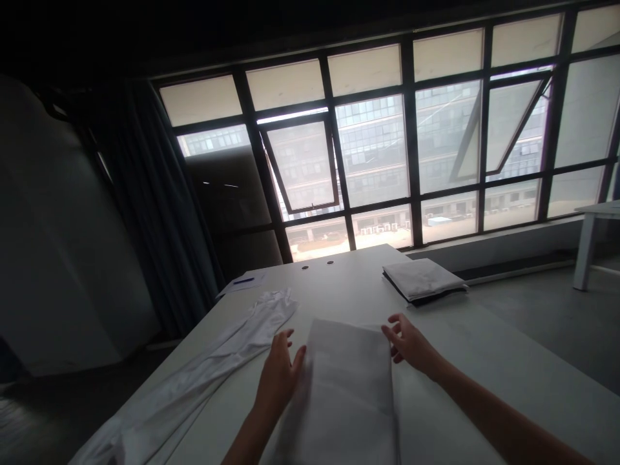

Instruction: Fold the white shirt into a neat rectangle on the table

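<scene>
L hand (pixel 278 381) & R hand (pixel 411 342) open, fingers spread, just beside folded cloth (pixel 349 394); white garment (pixel 194 381) along L side of table (pixel 450 381), folded stack (pixel 421 279) nr far edge.

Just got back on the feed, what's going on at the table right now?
A person's left hand and right hand, both open, are at either side of a flat pale cloth on a white table. A long white garment lies to its left, and a folded white cloth on dark fabric lies farther ahead.
</scene>
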{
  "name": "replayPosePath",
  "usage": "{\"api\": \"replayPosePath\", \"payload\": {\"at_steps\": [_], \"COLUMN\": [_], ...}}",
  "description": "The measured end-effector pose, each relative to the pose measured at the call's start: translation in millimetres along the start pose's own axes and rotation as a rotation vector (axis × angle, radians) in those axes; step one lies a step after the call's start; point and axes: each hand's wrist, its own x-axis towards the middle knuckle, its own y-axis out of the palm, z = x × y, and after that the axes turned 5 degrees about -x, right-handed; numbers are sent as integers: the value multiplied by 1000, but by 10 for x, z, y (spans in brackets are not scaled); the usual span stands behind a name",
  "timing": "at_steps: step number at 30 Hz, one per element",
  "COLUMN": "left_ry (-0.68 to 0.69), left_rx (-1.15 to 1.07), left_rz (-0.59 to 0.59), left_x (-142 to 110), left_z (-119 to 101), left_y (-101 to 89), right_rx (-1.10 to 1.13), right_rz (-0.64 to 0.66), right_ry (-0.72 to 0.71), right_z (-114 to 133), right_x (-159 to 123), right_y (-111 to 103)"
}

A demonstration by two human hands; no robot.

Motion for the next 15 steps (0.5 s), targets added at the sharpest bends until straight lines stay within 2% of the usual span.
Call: {"api": "replayPosePath", "payload": {"at_steps": [2, 4, 6, 9, 11, 13, 15], "left_ry": [67, 116, 219, 496, 694, 843, 926], "left_rx": [89, 131, 160, 186, 190, 195, 213], "left_rz": [158, 354, 564, 825, 849, 771, 667], "left_x": [-69, -188, -341, -584, -721, -812, -852], "left_z": [44, -17, -105, -160, -143, -117, -104], "left_y": [93, 164, 267, 551, 783, 970, 1068], "right_rx": [-270, -415, -462, -520, -607, -712, -770], "right_rz": [-12, -2, -18, -39, -23, -16, -25], "right_ry": [6, -38, -101, -208, -257, -259, -230], "right_z": [-315, -515, -599, -617, -619, -625, -626], "right_x": [136, 202, 215, 206, 201, 198, 195], "right_y": [29, 29, 28, 58, 92, 121, 140]}}
